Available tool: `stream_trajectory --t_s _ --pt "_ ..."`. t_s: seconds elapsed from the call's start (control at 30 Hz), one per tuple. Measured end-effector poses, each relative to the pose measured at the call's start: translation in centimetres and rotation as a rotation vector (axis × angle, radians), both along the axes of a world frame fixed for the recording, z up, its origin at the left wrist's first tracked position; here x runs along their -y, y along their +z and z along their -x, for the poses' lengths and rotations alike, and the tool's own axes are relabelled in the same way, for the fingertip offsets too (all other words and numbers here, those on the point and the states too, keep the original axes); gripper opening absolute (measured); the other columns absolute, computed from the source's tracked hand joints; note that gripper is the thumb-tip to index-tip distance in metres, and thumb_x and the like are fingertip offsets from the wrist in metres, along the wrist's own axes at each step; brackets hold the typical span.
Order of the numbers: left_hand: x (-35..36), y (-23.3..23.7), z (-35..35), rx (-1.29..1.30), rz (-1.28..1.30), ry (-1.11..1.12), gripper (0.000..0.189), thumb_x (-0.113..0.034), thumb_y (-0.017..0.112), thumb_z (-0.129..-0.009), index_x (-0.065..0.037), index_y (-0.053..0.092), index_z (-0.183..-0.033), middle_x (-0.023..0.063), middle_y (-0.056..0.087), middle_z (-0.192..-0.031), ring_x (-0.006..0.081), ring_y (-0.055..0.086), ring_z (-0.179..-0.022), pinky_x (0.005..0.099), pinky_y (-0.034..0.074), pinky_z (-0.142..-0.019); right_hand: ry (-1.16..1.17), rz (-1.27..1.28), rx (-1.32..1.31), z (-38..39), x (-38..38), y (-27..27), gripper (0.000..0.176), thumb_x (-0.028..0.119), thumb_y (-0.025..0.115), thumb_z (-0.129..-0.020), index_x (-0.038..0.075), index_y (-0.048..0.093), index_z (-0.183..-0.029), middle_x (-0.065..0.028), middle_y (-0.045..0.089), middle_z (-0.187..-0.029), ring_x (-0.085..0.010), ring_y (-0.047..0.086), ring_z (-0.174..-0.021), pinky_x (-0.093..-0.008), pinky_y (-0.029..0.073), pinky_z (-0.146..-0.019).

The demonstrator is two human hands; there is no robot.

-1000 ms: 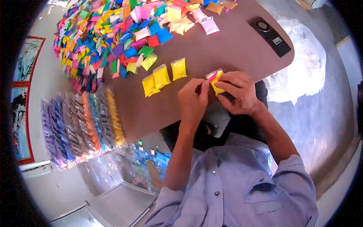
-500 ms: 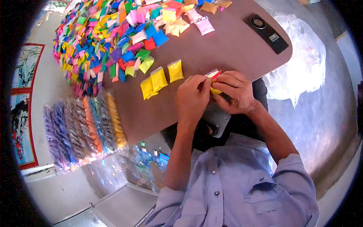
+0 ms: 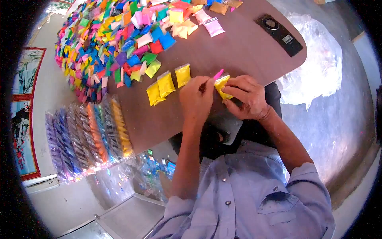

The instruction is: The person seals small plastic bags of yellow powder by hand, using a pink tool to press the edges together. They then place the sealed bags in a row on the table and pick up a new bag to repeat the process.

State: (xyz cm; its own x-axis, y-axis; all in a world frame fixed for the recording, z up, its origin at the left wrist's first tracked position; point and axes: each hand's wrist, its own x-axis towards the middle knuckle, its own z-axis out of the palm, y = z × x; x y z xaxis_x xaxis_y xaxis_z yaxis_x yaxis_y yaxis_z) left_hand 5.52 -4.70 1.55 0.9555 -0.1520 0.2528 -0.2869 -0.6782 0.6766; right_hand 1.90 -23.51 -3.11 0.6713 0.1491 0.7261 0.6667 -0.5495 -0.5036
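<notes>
My right hand (image 3: pixel 246 96) pinches a small clear packet of yellow material (image 3: pixel 222 87) between thumb and fingers, over the table edge. A pink pointed sliver (image 3: pixel 218 74) shows just past the packet's top. My left hand (image 3: pixel 195 97) is closed, thumb against fingers, a little to the left of that packet; I cannot tell what is in its grip. Beyond my left hand lie a single yellow packet (image 3: pixel 182 75) and two overlapping yellow packets (image 3: pixel 165 84), flat on the brown table (image 3: pixel 234 44).
A large heap of colourful packets (image 3: pixel 119 51) covers the table's far left. Long filled plastic strips (image 3: pixel 85 135) hang at the left edge. A black device with a round dial (image 3: pixel 279 35) lies at far right, near a translucent plastic bag (image 3: pixel 314 59) beyond the table.
My left hand has drawn slightly left, away from the packet in my right hand. More of that yellow packet shows, and the pink sliver now points up beyond it.
</notes>
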Motion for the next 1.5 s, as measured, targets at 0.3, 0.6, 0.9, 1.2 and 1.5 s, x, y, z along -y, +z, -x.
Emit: stream_trajectory --t_s 0.3,0.6,0.9,1.2,1.5 --pt "-1.0 -0.5 1.7 -0.035 0.013 0.078 0.016 -0.015 0.073 -0.094 0.001 0.074 -0.096 0.0150 0.074 -0.089 0.0261 0.071 -0.079 0.0365 0.055 -0.073 -0.018 -0.016 0.018 0.0 -0.1 0.1 0.030 0.016 0.083 -0.073 0.010 0.072 -0.101 -0.0092 0.070 -0.106 -0.0309 0.071 -0.093 -0.0424 0.058 -0.082" --pt "0.4 0.6 2.2 0.011 0.085 -0.065 0.011 -0.012 0.073 -0.091 -0.001 0.072 -0.092 0.0160 0.070 -0.088 0.0331 0.070 -0.077 0.0394 0.054 -0.068 -0.049 -0.055 0.062 0.0 -0.4 -0.2 0.025 0.009 0.080 -0.072 0.010 0.072 -0.095 -0.0076 0.068 -0.098 -0.0295 0.069 -0.087 -0.0396 0.058 -0.075" --pt "0.5 -0.3 -1.3 0.124 -0.117 -0.097 0.009 -0.010 0.073 -0.091 -0.001 0.071 -0.091 0.0149 0.069 -0.080 0.0290 0.067 -0.070 0.0379 0.052 -0.065 -0.041 -0.055 0.069 -0.2 -0.2 -0.4 0.024 0.007 0.080 -0.071 0.009 0.072 -0.093 -0.0072 0.067 -0.096 -0.0297 0.069 -0.084 -0.0394 0.058 -0.074" --pt "0.2 0.4 1.3 -0.052 0.009 -0.119 0.011 -0.011 0.073 -0.091 0.000 0.072 -0.092 0.0169 0.071 -0.084 0.0295 0.070 -0.075 0.0374 0.054 -0.069 -0.046 -0.070 0.078 -0.2 -0.3 -0.6 0.023 0.006 0.079 -0.071 0.010 0.072 -0.093 -0.0081 0.068 -0.097 -0.0301 0.069 -0.083 -0.0392 0.059 -0.073" --pt "-0.5 1.3 2.8 -0.015 0.048 0.019 0.012 -0.012 0.073 -0.093 0.000 0.072 -0.092 0.0153 0.072 -0.086 0.0296 0.070 -0.075 0.0376 0.055 -0.069 -0.051 -0.058 0.059 0.1 -0.2 0.4 0.022 0.007 0.079 -0.072 0.011 0.072 -0.092 -0.0076 0.067 -0.095 -0.0291 0.069 -0.084 -0.0389 0.058 -0.072"
